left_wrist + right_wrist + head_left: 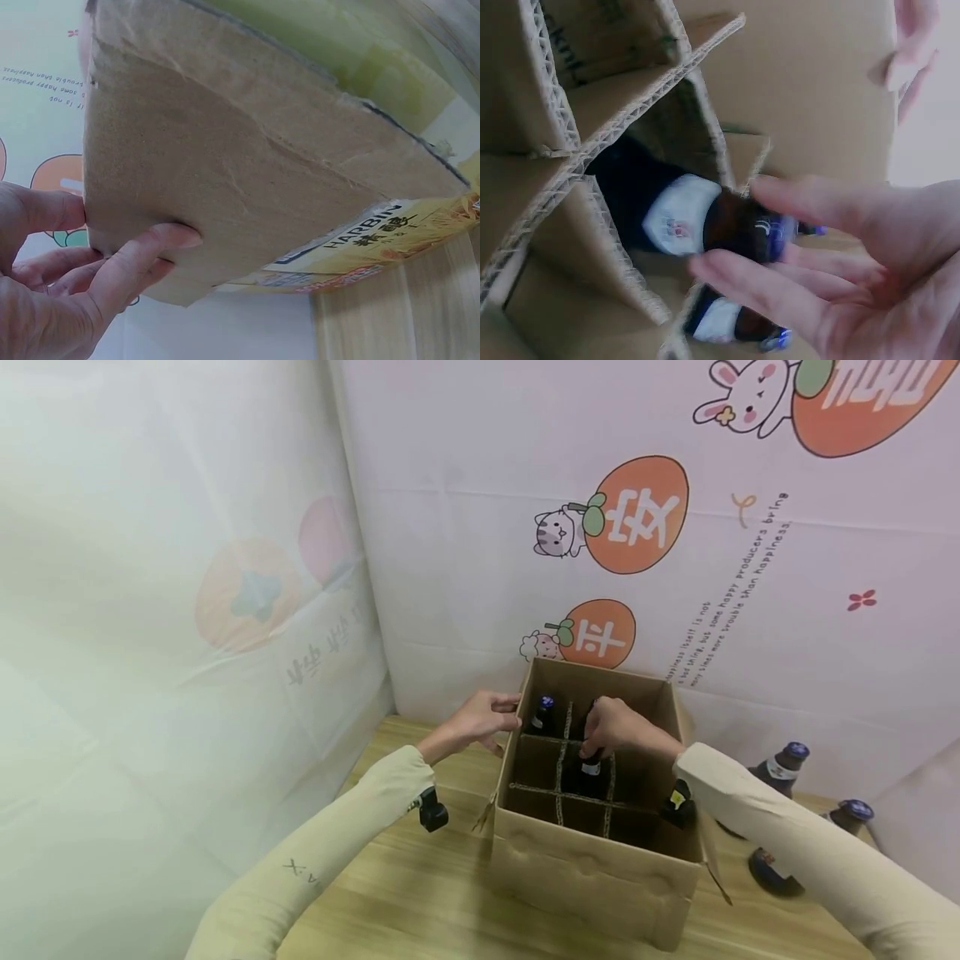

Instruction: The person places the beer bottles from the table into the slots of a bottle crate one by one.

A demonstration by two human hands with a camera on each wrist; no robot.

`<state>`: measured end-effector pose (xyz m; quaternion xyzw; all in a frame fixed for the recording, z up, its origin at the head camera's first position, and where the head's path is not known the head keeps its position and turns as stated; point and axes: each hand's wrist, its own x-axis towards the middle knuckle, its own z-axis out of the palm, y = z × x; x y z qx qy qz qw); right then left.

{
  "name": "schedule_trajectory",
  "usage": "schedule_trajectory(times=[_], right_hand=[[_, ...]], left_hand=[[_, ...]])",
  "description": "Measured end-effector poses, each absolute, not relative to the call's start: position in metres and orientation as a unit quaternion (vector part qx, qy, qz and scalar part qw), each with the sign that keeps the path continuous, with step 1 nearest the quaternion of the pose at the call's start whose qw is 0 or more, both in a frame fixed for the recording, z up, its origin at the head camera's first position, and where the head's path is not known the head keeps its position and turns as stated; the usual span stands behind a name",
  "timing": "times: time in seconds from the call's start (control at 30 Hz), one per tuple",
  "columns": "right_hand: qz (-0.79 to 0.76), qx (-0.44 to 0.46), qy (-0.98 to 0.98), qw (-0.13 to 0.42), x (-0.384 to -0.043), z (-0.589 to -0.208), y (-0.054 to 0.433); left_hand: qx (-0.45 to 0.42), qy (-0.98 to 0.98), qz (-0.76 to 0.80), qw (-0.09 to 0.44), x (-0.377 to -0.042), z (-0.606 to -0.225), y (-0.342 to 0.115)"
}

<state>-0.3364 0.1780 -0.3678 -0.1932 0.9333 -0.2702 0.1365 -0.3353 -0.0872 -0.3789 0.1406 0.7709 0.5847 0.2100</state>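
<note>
A brown cardboard box (592, 852) with crossed dividers (560, 768) stands against the back wall. My left hand (480, 718) grips the box's left side near the back; in the left wrist view its fingers lie on both sides of a cardboard flap (225, 157). Inside the box, my right hand (618, 727) holds a dark beer bottle (682, 214) by its neck, thumb and fingers around it just below the blue cap. That bottle stands in a middle compartment, its lower part hidden by the dividers. A second beer bottle (543, 718) occupies the back left compartment.
Three more beer bottles, one of them (783, 768) at the back, stand on the wooden table (397, 877) right of the box, partly behind my right sleeve. A printed white cloth (480, 527) hangs close behind the box. A flap (716, 868) sticks out on the right.
</note>
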Motion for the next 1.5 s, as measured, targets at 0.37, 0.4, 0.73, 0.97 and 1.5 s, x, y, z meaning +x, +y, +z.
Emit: schedule_trajectory(times=[0.37, 0.4, 0.73, 0.97, 1.5], right_hand=[[-0.244, -0.18, 0.917, 0.258, -0.339, -0.357, 0.176], [-0.242, -0.18, 0.917, 0.26, -0.339, -0.358, 0.177], [-0.253, -0.21, 0.903, 0.278, -0.344, -0.357, 0.185], [-0.28, -0.196, 0.899, 0.272, -0.346, -0.352, 0.196], [-0.33, -0.241, 0.877, 0.255, -0.332, -0.338, 0.213]], left_hand=[[0.136, 0.776, 0.579, 0.211, -0.336, -0.378, -0.087], [0.138, 0.776, 0.578, 0.212, -0.336, -0.378, -0.087], [0.138, 0.771, 0.584, 0.212, -0.337, -0.379, -0.089], [0.141, 0.777, 0.577, 0.209, -0.338, -0.377, -0.085], [0.128, 0.765, 0.593, 0.215, -0.335, -0.379, -0.085]])
